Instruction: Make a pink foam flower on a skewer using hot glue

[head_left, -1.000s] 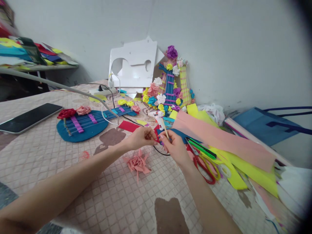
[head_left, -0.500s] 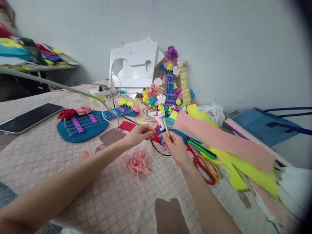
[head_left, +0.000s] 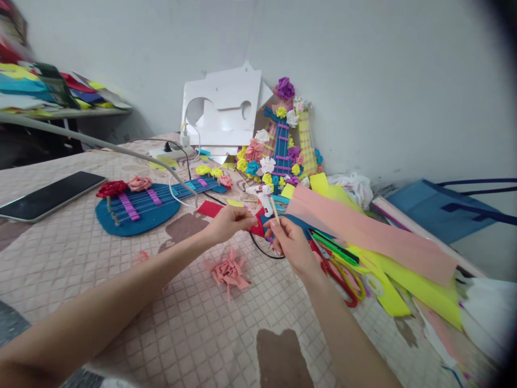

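Observation:
In the middle of the head view, my right hand (head_left: 294, 243) pinches a thin wooden stick (head_left: 274, 209) that points up and away from me. My left hand (head_left: 229, 222) is closed in a pinch just left of it, a small gap apart; whatever lies between those fingertips is too small to make out. Behind both hands a white glue gun (head_left: 265, 199) rests among red and blue scraps. A pink crepe-paper flower (head_left: 229, 271) with ragged petals lies on the table below my left hand.
Left stands a blue toy guitar (head_left: 137, 226) with paper roses, beside a phone (head_left: 52, 196). Scissors (head_left: 343, 285), a green cutter (head_left: 335, 247) and pink paper (head_left: 363, 231) lie to the right. Decorated guitars (head_left: 281, 145) lean on the wall. A white cable crosses the left side.
Both hands stay almost in place. The fingers of my right hand shift slightly around the stick.

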`<action>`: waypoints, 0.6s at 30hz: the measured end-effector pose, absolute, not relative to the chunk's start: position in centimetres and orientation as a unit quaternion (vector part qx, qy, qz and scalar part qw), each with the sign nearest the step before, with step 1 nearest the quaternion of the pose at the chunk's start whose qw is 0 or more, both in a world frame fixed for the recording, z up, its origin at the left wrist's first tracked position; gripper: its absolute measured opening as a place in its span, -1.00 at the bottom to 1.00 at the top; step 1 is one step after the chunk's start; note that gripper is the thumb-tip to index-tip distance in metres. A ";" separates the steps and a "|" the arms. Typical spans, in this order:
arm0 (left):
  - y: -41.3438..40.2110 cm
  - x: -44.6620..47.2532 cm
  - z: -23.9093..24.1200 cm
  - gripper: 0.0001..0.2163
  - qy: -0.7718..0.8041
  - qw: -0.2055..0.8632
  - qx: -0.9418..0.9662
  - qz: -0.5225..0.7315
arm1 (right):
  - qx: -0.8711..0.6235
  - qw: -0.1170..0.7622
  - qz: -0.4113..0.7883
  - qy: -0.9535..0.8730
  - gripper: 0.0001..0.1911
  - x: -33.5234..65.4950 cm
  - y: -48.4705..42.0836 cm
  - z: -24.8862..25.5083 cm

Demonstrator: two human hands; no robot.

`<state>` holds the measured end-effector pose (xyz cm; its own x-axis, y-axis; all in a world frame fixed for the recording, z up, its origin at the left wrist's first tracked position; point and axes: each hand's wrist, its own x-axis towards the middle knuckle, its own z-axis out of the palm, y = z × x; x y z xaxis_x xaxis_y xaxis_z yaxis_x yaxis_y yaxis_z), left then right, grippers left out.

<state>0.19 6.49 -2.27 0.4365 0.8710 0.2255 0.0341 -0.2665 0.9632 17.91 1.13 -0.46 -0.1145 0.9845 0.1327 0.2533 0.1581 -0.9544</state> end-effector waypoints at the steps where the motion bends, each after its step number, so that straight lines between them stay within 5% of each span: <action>1: 6.7 0.0 -2.2 -0.82 0.336 0.511 0.671 0.419 | -0.495 0.432 0.422 -0.624 -0.65 17.9 1.1 -0.5; 18: 6.4 0.2 -2.1 -0.76 0.312 0.616 0.612 0.386 | -0.479 0.415 0.479 -0.607 -0.64 17.6 1.0 -0.9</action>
